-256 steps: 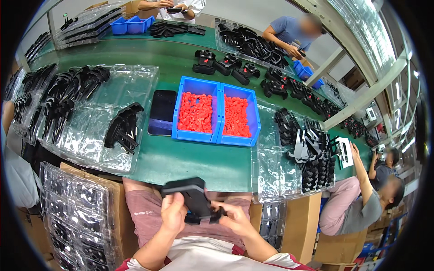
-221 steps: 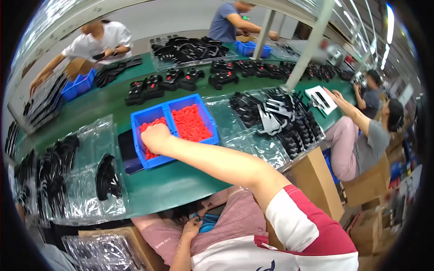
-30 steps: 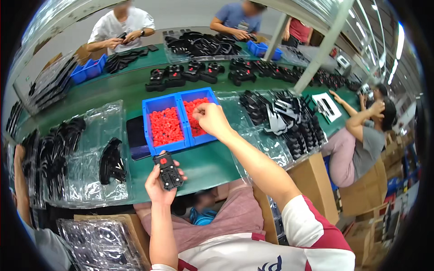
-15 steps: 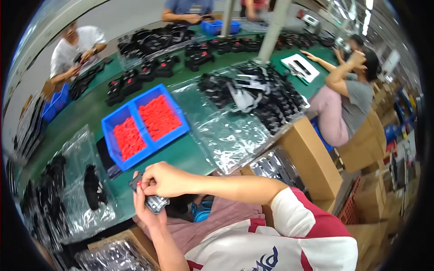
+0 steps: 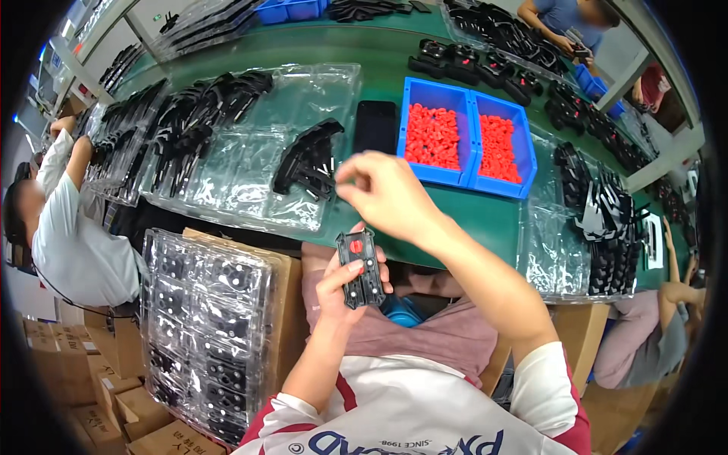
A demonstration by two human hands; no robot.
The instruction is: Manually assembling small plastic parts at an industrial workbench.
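My left hand point(image 5: 337, 292) is wrapped round a small black plastic housing point(image 5: 364, 284), its thumb lying across the front. A round red piece point(image 5: 356, 246) sits in the upper part of that housing. Above and to the right of it is my right hand point(image 5: 387, 193), its fingers bent with a gap at the thumb and nothing visible in them. Just left of its fingertips lies a small pile of curved black plastic parts point(image 5: 309, 161) on a clear plastic tray point(image 5: 250, 178).
A two-part blue bin point(image 5: 468, 136) holds small red pieces behind my right hand. Beside it lies a dark flat rectangular object point(image 5: 376, 127). More black parts point(image 5: 205, 114) lie at left. A clear tray of housings point(image 5: 208, 326) rests on a carton at lower left. Co-workers sit around.
My view has swung left. My right hand has come off the housing and moved up towards the pile of curved black parts. My left hand still holds the housing.
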